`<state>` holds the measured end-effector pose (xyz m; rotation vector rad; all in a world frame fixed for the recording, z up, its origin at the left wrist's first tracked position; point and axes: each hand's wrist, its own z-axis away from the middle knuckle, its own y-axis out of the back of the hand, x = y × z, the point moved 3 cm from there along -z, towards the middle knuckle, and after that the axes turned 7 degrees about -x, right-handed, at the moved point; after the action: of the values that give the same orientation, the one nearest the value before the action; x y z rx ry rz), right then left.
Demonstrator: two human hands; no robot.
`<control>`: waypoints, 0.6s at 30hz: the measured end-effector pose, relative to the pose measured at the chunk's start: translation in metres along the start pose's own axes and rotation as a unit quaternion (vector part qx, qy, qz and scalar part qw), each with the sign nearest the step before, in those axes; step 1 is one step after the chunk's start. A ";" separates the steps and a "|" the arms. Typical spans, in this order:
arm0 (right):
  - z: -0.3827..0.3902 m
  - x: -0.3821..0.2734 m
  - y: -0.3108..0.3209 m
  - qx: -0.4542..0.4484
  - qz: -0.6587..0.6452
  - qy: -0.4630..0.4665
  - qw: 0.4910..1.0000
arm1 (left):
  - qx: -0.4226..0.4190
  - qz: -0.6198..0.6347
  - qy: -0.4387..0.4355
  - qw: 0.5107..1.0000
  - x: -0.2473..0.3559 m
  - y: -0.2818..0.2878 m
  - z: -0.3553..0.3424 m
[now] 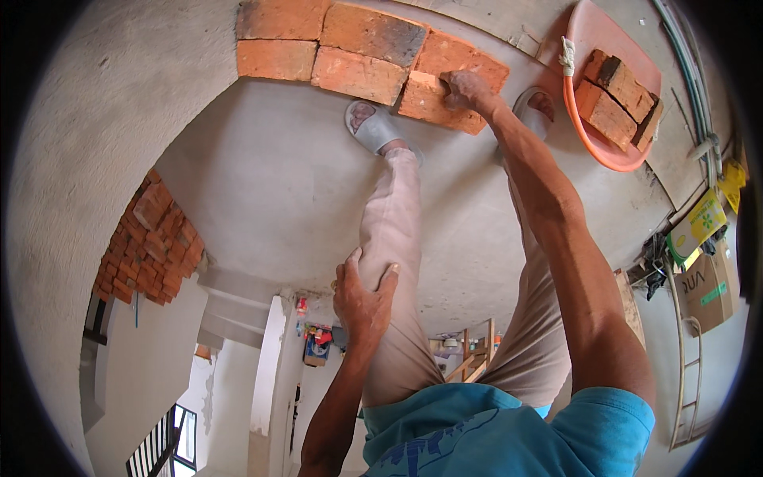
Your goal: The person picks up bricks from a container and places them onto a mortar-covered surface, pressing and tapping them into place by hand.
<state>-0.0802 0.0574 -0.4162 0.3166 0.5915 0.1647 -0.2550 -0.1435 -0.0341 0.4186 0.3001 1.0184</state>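
Two rows of orange-red bricks [275, 60] lie side by side along the wall's foot, some with dark scorched patches. At the right end of the near row, my right hand [467, 89] is closed on a brick [429, 98]; its fingertips are partly hidden. That brick sits slightly askew, its right end angled towards me, against another brick [455, 57] behind it. My left hand [364, 298] rests on my left leg near the knee, thumb and fingers apart, holding nothing.
An orange-pink tub [575, 103] with several loose bricks [616, 99] stands right of my feet. Far left is a large brick pile [151, 242]. Pipes [690, 71], a cardboard box [706, 290] and a metal frame [688, 381] line the right side.
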 end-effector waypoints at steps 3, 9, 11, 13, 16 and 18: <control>0.000 0.005 -0.006 0.015 0.011 -0.001 1.000 | -0.003 -0.009 0.004 1.000 0.001 0.001 0.000; 0.004 0.008 -0.014 0.083 0.030 0.025 0.996 | -0.011 -0.001 0.009 1.000 0.008 0.004 0.000; 0.005 0.003 -0.013 0.086 0.016 0.018 0.996 | -0.011 0.002 0.010 1.000 0.010 0.005 0.000; 0.014 -0.006 -0.016 0.129 0.079 0.010 0.988 | -0.010 0.001 0.005 1.000 0.010 0.004 0.001; 0.030 -0.015 -0.017 0.187 0.073 -0.001 0.980 | -0.018 -0.002 0.005 1.000 0.010 0.005 -0.001; 0.043 -0.018 -0.014 0.219 0.058 -0.016 0.974 | -0.017 -0.011 0.010 1.000 0.011 0.005 0.000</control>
<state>-0.0694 0.0296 -0.3775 0.7818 0.5747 0.1401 -0.2535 -0.1322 -0.0329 0.3738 0.3042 1.0060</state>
